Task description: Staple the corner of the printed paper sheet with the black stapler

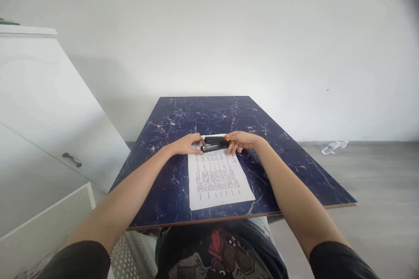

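A black stapler [214, 141] with an orange part at its right end lies across the upper part of a printed sheet of paper [214, 178]. A gap shows between its upper arm and base at the left. My right hand [239, 141] is closed round the stapler's right end. At the other end, my left hand [188, 144] grips the stapler with curled fingers, its thumb near the base. The hands and stapler cover part of the paper's upper edge. Whether there is more than one sheet I cannot tell.
The dark blue marble-patterned table [203, 115] stands against a pale wall. A white cabinet [59, 96] with a dark handle [72, 159] is to the left. On the floor at the right lies a crumpled clear plastic item [334, 147]. A white-framed panel [49, 222] is at lower left.
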A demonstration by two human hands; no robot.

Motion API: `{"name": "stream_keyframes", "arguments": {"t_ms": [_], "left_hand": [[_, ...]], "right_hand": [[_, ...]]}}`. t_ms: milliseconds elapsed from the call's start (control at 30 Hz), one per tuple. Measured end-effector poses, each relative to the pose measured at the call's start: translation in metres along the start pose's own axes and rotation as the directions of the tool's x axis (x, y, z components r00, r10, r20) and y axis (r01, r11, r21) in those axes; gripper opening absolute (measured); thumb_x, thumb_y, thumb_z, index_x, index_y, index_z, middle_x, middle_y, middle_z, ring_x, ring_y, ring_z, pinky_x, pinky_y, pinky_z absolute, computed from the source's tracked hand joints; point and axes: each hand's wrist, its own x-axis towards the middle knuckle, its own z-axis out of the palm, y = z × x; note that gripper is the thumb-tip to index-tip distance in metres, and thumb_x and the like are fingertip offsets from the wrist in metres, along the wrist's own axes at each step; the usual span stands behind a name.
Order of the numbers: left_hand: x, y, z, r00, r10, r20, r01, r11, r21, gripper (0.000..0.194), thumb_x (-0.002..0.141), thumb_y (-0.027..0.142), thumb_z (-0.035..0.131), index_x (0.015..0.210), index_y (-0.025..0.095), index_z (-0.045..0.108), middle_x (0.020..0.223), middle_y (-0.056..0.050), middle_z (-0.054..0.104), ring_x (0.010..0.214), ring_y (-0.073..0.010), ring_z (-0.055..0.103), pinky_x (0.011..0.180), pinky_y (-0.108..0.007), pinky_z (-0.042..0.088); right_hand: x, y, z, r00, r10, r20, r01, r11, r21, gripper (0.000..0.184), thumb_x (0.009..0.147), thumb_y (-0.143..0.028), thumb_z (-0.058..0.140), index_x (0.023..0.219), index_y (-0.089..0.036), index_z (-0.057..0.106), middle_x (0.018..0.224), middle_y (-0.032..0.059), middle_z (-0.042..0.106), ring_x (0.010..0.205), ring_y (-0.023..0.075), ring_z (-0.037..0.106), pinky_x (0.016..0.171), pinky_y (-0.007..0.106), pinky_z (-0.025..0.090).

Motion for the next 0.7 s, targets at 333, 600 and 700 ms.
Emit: {"name": "stream_keyframes", "arguments": {"t_ms": [333, 600, 700], "left_hand": [[0.002, -0.006, 0.004, 1.0, 0.0, -0.018, -0.001, 0.999, -0.048, 0.047, 0.077, 0.056, 0.077, 0.109, 0.023, 0.068, 0.102, -0.007, 0.059, 0.088, -0.0225, 0.055, 0.075, -0.031, 0.04], [0.001, -0.006, 0.003, 1.0, 0.001, -0.021, -0.002, 0.999, -0.051, 0.046, 0.079, 0.057, 0.076, 0.11, 0.024, 0.067, 0.102, -0.008, 0.061, 0.088, -0.023, 0.055, 0.074, -0.03, 0.039], [0.001, -0.005, 0.002, 1.0, 0.008, -0.019, -0.009, 0.999, -0.042, 0.047, 0.079, 0.057, 0.076, 0.111, 0.023, 0.068, 0.102, -0.009, 0.061, 0.087, -0.0233, 0.055, 0.073, -0.03, 0.039]], "right_hand": [[0.005, 0.003, -0.005, 0.999, 0.032, -0.025, -0.032, 0.999, 0.001, 0.06, 0.107, -0.043, 0.049, 0.153, -0.01, 0.032, 0.103, 0.0227, 0.078, 0.092, 0.0289, 0.079, 0.055, 0.026, 0.06], [-0.001, -0.006, 0.006, 0.994, 0.042, -0.104, -0.043, 0.999, -0.014, 0.064, 0.102, -0.046, 0.059, 0.15, -0.009, 0.04, 0.096, 0.0226, 0.079, 0.087, 0.0302, 0.08, 0.064, 0.032, 0.066], [-0.006, -0.011, 0.013, 0.988, 0.042, -0.15, -0.045, 0.999, -0.016, 0.061, 0.1, -0.048, 0.061, 0.146, -0.011, 0.045, 0.091, 0.0215, 0.079, 0.084, 0.0301, 0.08, 0.065, 0.034, 0.066]]}}
